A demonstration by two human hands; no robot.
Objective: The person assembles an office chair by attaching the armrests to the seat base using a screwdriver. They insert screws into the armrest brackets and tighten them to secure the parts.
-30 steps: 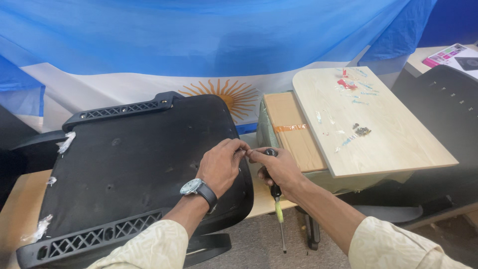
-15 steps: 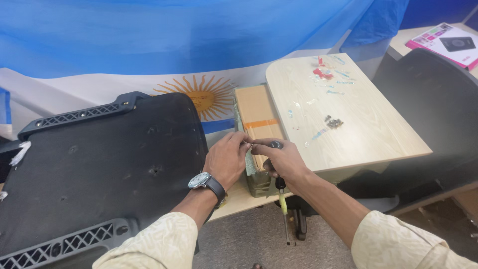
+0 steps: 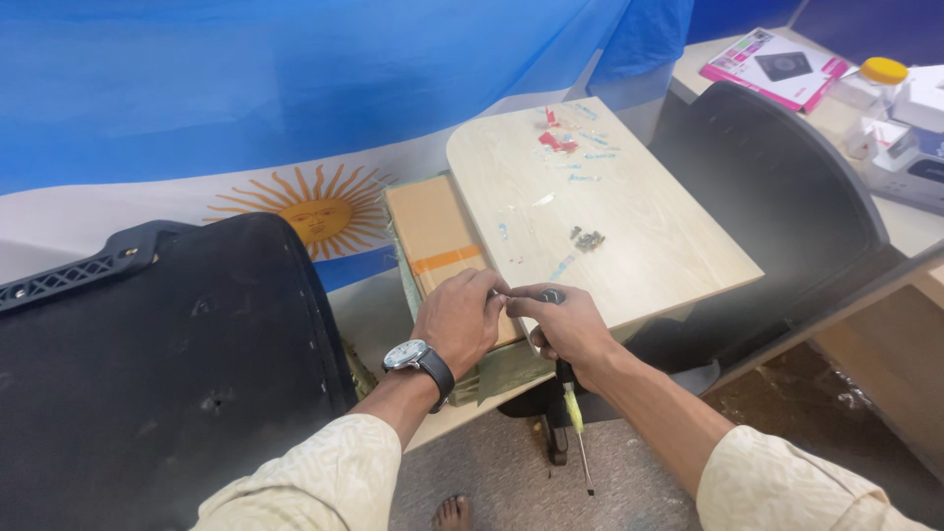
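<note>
Head view: the left hand (image 3: 460, 320) and right hand (image 3: 570, 326) are pinching together a small part, too small to tell, while the right is also clenching a yellow-shafted screwdriver (image 3: 574, 413) beside the pale wooden counter (image 3: 629, 226).

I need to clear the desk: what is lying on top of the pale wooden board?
On the pale wooden board: small dark screws, red and blue scraps. Both hands cover its near edge.

Bare stretch of wooden board (image 3: 639, 246) ahead, small screws (image 3: 588, 239) mid-board, black chair base (image 3: 147, 374) blocking left
</note>
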